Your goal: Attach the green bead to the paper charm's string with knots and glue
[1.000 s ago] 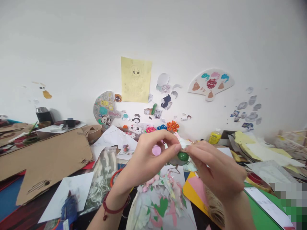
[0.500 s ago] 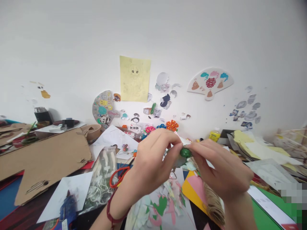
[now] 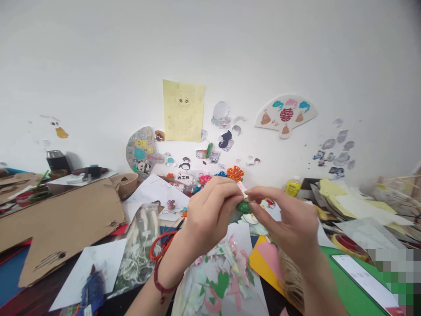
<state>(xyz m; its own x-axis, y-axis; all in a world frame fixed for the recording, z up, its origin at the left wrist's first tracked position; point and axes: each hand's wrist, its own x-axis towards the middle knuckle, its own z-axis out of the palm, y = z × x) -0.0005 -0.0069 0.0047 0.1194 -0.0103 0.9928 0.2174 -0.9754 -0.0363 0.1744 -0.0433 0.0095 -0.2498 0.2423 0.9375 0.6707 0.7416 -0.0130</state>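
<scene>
Glossy green piece (image 3: 244,207) — between left grip (image 3: 208,211) and right grip (image 3: 291,215)

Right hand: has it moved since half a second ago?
Yes. Judged against the fan-shaped wall decoration, the right hand has shifted left and somewhat upward in the view.

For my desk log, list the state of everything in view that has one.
Left hand: pinching
Right hand: fingers bent, grip unclear
Green ball: between the hands
Phone: screen lit
Yellow bottle: upright
Flask: upright
Yellow drawing: on the wall
Clear bag: holding white string
Cardboard: ragged-edged
</scene>
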